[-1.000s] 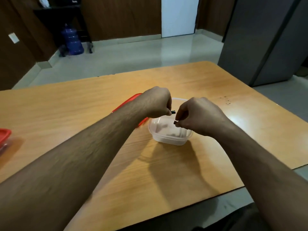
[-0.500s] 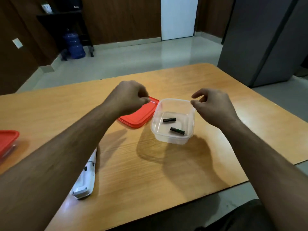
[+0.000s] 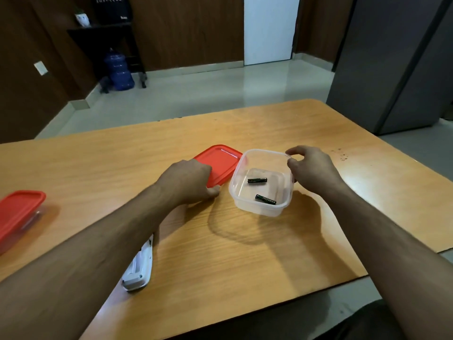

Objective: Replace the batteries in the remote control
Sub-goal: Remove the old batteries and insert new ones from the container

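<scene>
A clear plastic tub (image 3: pixel 259 207) stands on the wooden table (image 3: pixel 245 253) with two black batteries inside, one (image 3: pixel 257 180) farther in and one (image 3: pixel 265 199) nearer me. My right hand (image 3: pixel 310 169) curls around the tub's right rim, thumb and forefinger at the edge. The tub's red lid (image 3: pixel 221 160) lies flat just left of it. My left hand (image 3: pixel 190 181) rests on the lid's near corner, fingers closing on its edge. A white remote control (image 3: pixel 139 268) lies near the table's front, partly hidden under my left forearm.
A second tub with a red lid (image 3: pixel 18 212) sits at the table's left edge. Beyond the table are a tiled floor, a blue water jug (image 3: pixel 119 69) under a dark shelf, and a grey cabinet (image 3: pixel 392 65) at the right.
The two batteries left my fingers and now lie in the tub. My left hand has dropped onto the red lid; my right hand has gone to the tub's right rim.
</scene>
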Demonstrator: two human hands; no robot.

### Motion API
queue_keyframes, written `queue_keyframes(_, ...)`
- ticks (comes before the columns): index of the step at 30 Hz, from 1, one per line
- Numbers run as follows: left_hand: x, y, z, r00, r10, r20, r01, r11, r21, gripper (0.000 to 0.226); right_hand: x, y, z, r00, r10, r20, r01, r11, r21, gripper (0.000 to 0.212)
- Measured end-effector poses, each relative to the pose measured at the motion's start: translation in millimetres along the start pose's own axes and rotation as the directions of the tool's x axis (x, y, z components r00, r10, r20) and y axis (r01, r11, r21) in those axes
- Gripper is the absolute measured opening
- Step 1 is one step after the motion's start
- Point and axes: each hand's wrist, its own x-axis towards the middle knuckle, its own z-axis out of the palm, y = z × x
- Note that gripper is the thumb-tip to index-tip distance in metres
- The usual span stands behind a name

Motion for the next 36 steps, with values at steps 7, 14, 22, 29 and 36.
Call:
queue_keyframes(7,-15,-19,-44,0.931,-0.057,-0.36,0.012,0.992,-0.126,0.027,-4,-5,3,0.999,0.028,0.022,-0.03,0.994,0.106,0.024)
queue_keyframes(14,-21,-11,-56,0.802,-0.581,-0.134,0.021,0.253,-0.967,0.016,-9,-10,2,0.988,0.076,0.138,-0.109,0.961,0.253,0.024)
queue_keyframes(22,-16,38,-15,0.768,-0.633,0.104,0.283,0.188,-0.941,0.026,-18,-15,-5,0.941,0.125,0.314,-0.259,0.864,0.432,0.03)
queue_keyframes(29,-17,40,-3,0.802,-0.597,-0.021,0.375,0.531,-0.76,0.04,-16,-9,-5,0.913,0.087,0.399,-0.295,0.816,0.497,0.029)
queue_keyframes(36,-16,44,-10,0.886,-0.463,0.005,0.339,0.641,-0.689,0.034,-15,-12,3,0.924,0.074,0.376,-0.244,0.87,0.428,0.016)
